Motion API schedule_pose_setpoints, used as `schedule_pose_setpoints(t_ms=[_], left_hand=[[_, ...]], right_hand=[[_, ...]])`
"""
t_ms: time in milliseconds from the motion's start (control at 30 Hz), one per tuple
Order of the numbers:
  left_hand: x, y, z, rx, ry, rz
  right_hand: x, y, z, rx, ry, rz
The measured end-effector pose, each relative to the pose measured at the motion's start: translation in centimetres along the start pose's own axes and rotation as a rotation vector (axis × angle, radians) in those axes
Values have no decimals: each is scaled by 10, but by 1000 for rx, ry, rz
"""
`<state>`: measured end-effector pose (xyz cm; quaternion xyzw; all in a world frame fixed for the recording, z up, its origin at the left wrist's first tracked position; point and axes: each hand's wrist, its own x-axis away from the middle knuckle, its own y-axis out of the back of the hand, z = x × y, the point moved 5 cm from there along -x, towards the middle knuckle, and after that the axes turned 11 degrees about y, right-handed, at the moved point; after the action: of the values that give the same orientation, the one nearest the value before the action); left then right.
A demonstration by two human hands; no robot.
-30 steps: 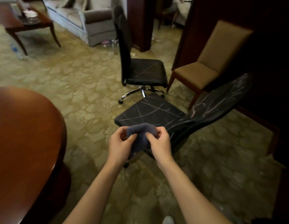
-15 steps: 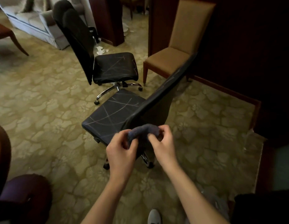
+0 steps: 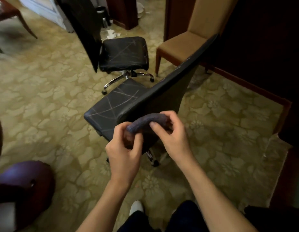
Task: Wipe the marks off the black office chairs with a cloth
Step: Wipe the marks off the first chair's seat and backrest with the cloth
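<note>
Cloth (image 3: pixel 146 122) spans both hands above the near chair (image 3: pixel 117 104). Left hand (image 3: pixel 124 149) and right hand (image 3: pixel 174 136) fingers pinch its ends.

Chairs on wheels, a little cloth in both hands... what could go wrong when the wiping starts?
1. The near chair stands on casters, so it may roll or swivel away under a firm wipe unless one hand steadies it.
2. The cloth is bunched into a roll between the left hand and right hand; wiping like that may smear or skip some pale lines.
3. The far chair also has marks and could be forgotten.
</note>
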<state>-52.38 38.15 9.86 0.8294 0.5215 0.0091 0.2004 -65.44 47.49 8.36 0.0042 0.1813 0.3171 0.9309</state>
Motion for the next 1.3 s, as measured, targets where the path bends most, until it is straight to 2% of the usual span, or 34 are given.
schedule_pose_setpoints(t_ms=[267, 400, 700, 867, 1133, 1300], left_hand=[[-2, -13, 14, 7, -17, -348], [7, -16, 16, 8, -46, -455], [-5, -14, 28, -32, -306, -608], [-13, -16, 34, -3, -453, -678], [-23, -14, 49, 65, -674, -689], [-25, -11, 56, 50, -729, -730]], right_hand=[[-27, -6, -14, -12, 254, 154], [-31, -10, -18, -31, 353, 179], [-41, -25, -27, 143, 844, -90], [-47, -25, -31, 99, 990, -184], [-53, -37, -37, 78, 1213, -252], [-48, -41, -38, 77, 1306, -300]])
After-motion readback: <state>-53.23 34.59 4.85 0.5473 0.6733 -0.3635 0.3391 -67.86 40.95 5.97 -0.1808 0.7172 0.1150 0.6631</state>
